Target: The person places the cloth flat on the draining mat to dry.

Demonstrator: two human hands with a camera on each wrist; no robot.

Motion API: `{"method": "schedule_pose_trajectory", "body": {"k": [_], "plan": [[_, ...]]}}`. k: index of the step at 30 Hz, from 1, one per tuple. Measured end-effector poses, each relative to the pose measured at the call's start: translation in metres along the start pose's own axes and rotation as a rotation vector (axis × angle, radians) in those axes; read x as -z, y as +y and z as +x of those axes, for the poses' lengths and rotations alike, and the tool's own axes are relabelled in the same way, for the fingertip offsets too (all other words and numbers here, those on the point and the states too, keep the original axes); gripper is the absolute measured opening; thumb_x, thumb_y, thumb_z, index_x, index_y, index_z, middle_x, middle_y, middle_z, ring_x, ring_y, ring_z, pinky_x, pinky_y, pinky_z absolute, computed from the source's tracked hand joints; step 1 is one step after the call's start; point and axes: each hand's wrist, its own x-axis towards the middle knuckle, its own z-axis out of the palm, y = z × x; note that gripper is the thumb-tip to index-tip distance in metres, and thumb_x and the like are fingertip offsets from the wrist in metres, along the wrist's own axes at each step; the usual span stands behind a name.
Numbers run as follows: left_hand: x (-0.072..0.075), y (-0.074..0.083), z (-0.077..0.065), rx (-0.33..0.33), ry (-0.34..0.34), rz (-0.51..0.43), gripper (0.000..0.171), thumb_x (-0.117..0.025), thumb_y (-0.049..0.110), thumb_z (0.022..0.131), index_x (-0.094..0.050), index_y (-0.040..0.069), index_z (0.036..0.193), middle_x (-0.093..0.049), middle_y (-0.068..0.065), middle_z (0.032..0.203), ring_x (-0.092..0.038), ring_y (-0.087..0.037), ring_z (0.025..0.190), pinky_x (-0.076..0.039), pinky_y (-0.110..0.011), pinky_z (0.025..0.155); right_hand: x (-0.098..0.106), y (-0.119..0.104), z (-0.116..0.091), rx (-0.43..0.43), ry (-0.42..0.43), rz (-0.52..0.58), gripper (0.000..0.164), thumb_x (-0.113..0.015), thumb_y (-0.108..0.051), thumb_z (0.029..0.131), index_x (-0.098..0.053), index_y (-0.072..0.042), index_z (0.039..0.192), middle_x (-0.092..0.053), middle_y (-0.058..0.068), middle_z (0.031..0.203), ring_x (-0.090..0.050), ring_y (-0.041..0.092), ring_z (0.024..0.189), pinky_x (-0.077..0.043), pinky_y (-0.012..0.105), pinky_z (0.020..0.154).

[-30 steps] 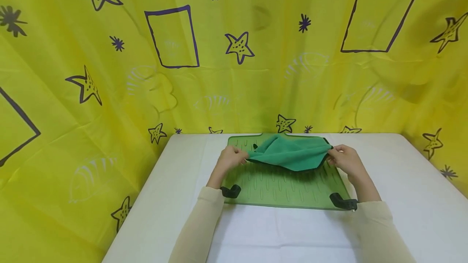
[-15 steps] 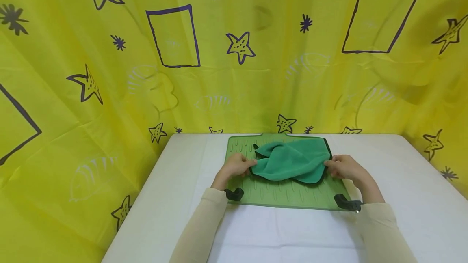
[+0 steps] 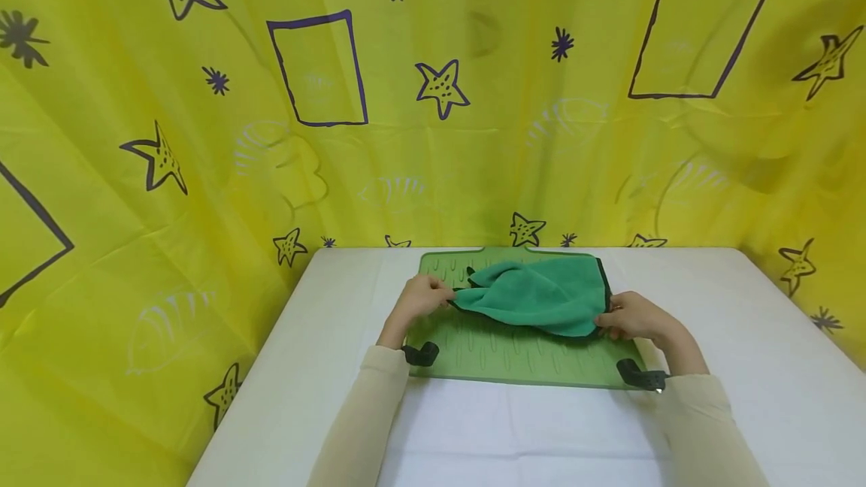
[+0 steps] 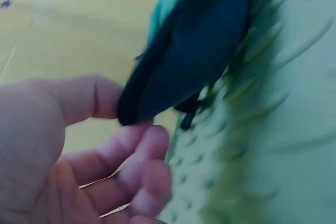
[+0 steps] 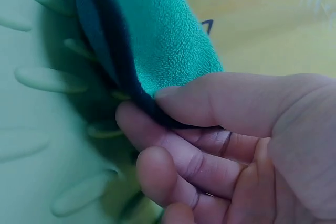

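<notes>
A green cloth (image 3: 541, 295) with dark edging lies bunched over a light green ridged mat (image 3: 514, 359), its near edge lifted off the mat. My left hand (image 3: 422, 297) pinches the cloth's left corner between thumb and fingers; the left wrist view shows the dark edge of the cloth (image 4: 184, 56) there. On the other side my right hand (image 3: 636, 316) pinches the near right corner, the thumb on the fuzzy face of the cloth (image 5: 168, 35) and the fingers beneath. Folds hide part of the cloth's far left side.
The mat lies on a white table (image 3: 325, 337). Behind and to the left hangs a yellow curtain (image 3: 379, 171) with drawn stars and frames. A dark strap (image 3: 421, 354) sits at the left wrist, and another dark strap (image 3: 639, 376) at the right.
The cloth was first raised taut between both hands, then lowered toward the mat. Since then my left hand has moved left and slightly away, drawing its corner out; my right hand has shifted slightly nearer.
</notes>
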Motion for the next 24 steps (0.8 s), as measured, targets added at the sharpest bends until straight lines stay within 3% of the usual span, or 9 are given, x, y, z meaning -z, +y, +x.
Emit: {"method": "schedule_pose_trajectory", "body": {"k": [4,8,11,15,19,24], "plan": [[0.018,-0.006,-0.003,-0.001,-0.079,-0.005,0.021,-0.065,0.02,0.091,-0.076,0.004,0.084,-0.075,-0.008,0.085,-0.068,-0.024,0.077,-0.052,-0.034,0.068,0.006,0.002,-0.003,-0.005,0.007,-0.008,0.018,-0.063,-0.014,0.098,-0.063,0.003,0.092,-0.059,0.003,0.071,-0.056,0.018,0.073,-0.048,0.031,0.068],[0.031,-0.007,-0.008,0.003,-0.189,0.025,0.024,-0.065,0.022,0.09,-0.075,0.0,0.084,-0.072,-0.009,0.083,-0.06,-0.022,0.07,-0.045,-0.031,0.061,0.01,0.0,-0.007,0.006,0.005,-0.016,0.019,-0.063,-0.014,0.098,-0.06,0.0,0.086,-0.058,0.002,0.07,-0.055,0.019,0.075,-0.046,0.032,0.069],[0.035,-0.008,-0.011,-0.005,-0.281,0.081,0.024,-0.066,0.023,0.088,-0.076,0.001,0.083,-0.072,-0.012,0.08,-0.053,-0.018,0.063,-0.037,-0.027,0.055,0.01,-0.002,-0.009,0.03,-0.012,-0.004,0.019,-0.064,-0.013,0.098,-0.059,0.0,0.085,-0.056,0.001,0.07,-0.054,0.019,0.073,-0.045,0.031,0.067],[0.033,-0.01,-0.013,-0.027,-0.385,0.127,0.024,-0.068,0.023,0.088,-0.077,0.002,0.082,-0.072,-0.011,0.078,-0.058,-0.016,0.062,-0.042,-0.026,0.057,0.007,-0.004,-0.011,0.05,-0.04,0.001,0.017,-0.065,-0.01,0.096,-0.058,-0.001,0.083,-0.051,0.0,0.07,-0.051,0.016,0.068,-0.044,0.028,0.064],[0.027,-0.01,-0.012,-0.032,-0.37,0.147,0.032,-0.069,0.032,0.095,-0.075,0.005,0.078,-0.069,-0.005,0.075,-0.061,-0.016,0.062,-0.047,-0.028,0.061,0.0,-0.006,-0.011,0.052,-0.06,-0.007,0.018,-0.067,-0.01,0.095,-0.057,-0.002,0.082,-0.051,0.0,0.069,-0.05,0.015,0.066,-0.043,0.027,0.062],[0.013,-0.008,-0.01,-0.032,-0.313,0.138,0.046,-0.064,0.034,0.1,-0.064,0.006,0.064,-0.054,0.0,0.059,-0.05,-0.014,0.055,-0.04,-0.027,0.056,-0.008,-0.007,-0.011,0.039,-0.067,-0.023,0.019,-0.072,-0.014,0.094,-0.059,-0.001,0.09,-0.056,0.003,0.072,-0.054,0.017,0.067,-0.045,0.029,0.063]]}}
